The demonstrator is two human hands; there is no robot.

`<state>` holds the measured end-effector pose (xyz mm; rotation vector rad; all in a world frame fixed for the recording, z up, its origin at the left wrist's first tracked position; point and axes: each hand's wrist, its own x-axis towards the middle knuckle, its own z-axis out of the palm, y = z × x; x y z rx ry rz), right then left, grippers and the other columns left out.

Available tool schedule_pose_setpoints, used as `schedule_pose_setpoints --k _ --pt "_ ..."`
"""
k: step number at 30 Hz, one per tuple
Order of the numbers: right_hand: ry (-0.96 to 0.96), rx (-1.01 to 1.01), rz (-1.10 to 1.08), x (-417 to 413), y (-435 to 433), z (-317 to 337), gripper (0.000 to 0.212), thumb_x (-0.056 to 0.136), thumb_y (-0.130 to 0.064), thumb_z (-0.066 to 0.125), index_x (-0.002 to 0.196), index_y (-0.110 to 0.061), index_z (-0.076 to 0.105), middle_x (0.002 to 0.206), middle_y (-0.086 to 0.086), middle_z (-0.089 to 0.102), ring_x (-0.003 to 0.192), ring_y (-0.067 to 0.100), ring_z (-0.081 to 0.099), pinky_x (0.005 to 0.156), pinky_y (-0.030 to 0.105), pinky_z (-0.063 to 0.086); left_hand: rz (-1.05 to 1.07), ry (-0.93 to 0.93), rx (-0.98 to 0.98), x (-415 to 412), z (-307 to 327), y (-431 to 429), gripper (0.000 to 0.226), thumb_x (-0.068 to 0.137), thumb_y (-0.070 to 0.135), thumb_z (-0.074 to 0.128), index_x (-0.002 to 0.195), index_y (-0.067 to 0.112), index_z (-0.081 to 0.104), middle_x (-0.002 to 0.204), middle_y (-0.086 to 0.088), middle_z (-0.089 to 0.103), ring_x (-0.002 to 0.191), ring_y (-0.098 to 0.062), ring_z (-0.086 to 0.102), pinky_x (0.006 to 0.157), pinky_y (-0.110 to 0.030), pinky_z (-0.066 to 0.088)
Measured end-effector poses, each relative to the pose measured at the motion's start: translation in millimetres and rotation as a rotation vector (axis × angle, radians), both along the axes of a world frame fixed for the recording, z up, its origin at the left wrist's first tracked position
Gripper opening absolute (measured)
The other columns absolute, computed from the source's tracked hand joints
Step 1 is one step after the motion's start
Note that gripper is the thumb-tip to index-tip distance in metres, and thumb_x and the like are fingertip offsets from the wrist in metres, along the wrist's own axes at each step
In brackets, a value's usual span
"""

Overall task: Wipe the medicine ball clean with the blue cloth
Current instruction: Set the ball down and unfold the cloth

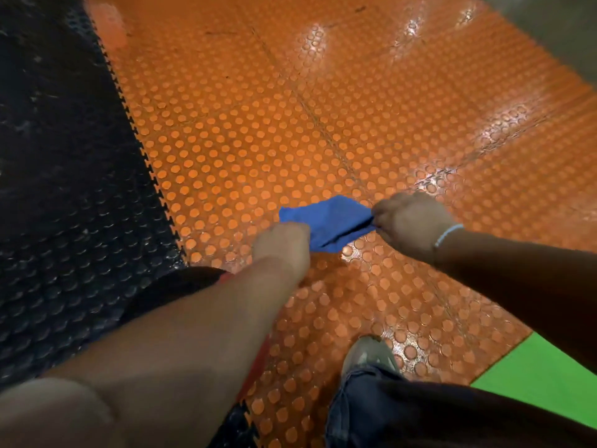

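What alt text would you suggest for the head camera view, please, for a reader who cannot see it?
The left hand and right hand each grip an end of a blue cloth, stretched between them above an orange studded floor. A black studded mat lies to the left, and a shoe shows at the bottom.

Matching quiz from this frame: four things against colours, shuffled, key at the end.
Things:
1. cloth
2. mat
3. floor
4. patch

Colours:
A. orange
B. green
C. blue
D. black

Pairs: 1-C, 2-D, 3-A, 4-B
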<state>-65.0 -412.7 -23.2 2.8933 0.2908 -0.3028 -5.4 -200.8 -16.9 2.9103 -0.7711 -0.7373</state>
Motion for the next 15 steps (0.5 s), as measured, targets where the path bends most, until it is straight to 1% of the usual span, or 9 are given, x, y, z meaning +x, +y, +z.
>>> schedule_pose_setpoints --k 1,2,4,5,6,9,12,15 --pt "0.018 -0.015 0.045 -13.5 1.1 -13.5 0.016 0.086 -0.027 0.057 0.095 -0.023 0.069 0.096 -0.006 0.065 0.087 0.023 0.060 0.067 0.032 0.043 -0.074 0.029 0.064 -9.8 -12.3 -2.7 0.033 0.088 0.006 0.045 0.114 0.021 0.059 0.122 -0.006 0.060 0.114 -0.029 0.055 0.087 -0.033 0.044" --pt "0.078 -0.017 0.063 -25.7 2.7 -24.7 0.015 0.086 -0.025 0.058 0.096 -0.024 0.069 0.097 -0.007 0.064 0.086 0.022 0.060 0.066 0.031 0.040 -0.140 0.063 0.126 -18.3 -23.7 -4.6 0.033 0.090 0.008 0.044 0.117 0.021 0.058 0.124 -0.006 0.059 0.117 -0.028 0.054 0.090 -0.033 0.044" --pt "0.271 -0.011 0.067 -46.6 6.0 -49.1 0.026 0.093 -0.024 0.044 0.113 -0.023 0.061 0.114 -0.008 0.058 0.102 0.021 0.055 0.076 0.031 0.041 -0.237 0.123 0.227 -31.4 -42.0 -6.7 0.034 0.092 0.011 0.043 0.123 0.020 0.056 0.129 -0.005 0.057 0.121 -0.028 0.051 0.095 -0.034 0.041" --pt "0.367 -0.003 0.041 -53.9 7.8 -60.0 0.029 0.094 -0.024 0.040 0.117 -0.022 0.057 0.119 -0.007 0.055 0.108 0.021 0.052 0.082 0.032 0.043 -0.263 0.148 0.256 -34.3 -47.8 -7.4 0.035 0.092 0.012 0.044 0.124 0.020 0.056 0.130 -0.005 0.056 0.123 -0.028 0.050 0.096 -0.034 0.040" --pt "0.430 0.017 0.004 -57.7 9.2 -65.8 0.030 0.093 -0.025 0.039 0.118 -0.021 0.056 0.120 -0.005 0.055 0.109 0.022 0.052 0.084 0.032 0.046 -0.275 0.170 0.277 -34.7 -51.2 -8.4 0.035 0.093 0.013 0.045 0.125 0.020 0.056 0.132 -0.005 0.056 0.123 -0.027 0.050 0.097 -0.033 0.039" --pt "0.491 0.099 -0.145 -56.1 9.8 -76.8 0.027 0.092 -0.028 0.043 0.112 -0.018 0.056 0.112 0.000 0.060 0.103 0.023 0.058 0.082 0.034 0.052 -0.253 0.184 0.311 -23.0 -56.0 -12.1 0.035 0.092 0.016 0.052 0.126 0.021 0.056 0.131 -0.003 0.056 0.123 -0.025 0.050 0.097 -0.033 0.038" --pt "0.510 0.142 -0.230 -37.8 11.1 -76.4 0.023 0.094 -0.026 0.043 0.105 -0.014 0.059 0.109 0.003 0.061 0.098 0.023 0.060 0.082 0.030 0.051 -0.142 0.215 0.308 -6.3 -56.9 -15.7 0.037 0.088 0.012 0.055 0.123 0.021 0.056 0.129 -0.002 0.056 0.122 -0.024 0.051 0.096 -0.033 0.035" --pt "0.480 0.223 -0.299 -16.4 12.7 -70.2 0.020 0.092 -0.020 0.044 0.100 -0.012 0.061 0.108 0.007 0.060 0.097 0.024 0.058 0.082 0.031 0.048 -0.063 0.252 0.329 6.4 -55.1 -18.4 0.035 0.087 0.010 0.056 0.120 0.021 0.057 0.124 -0.003 0.057 0.116 -0.025 0.052 0.088 -0.034 0.036"
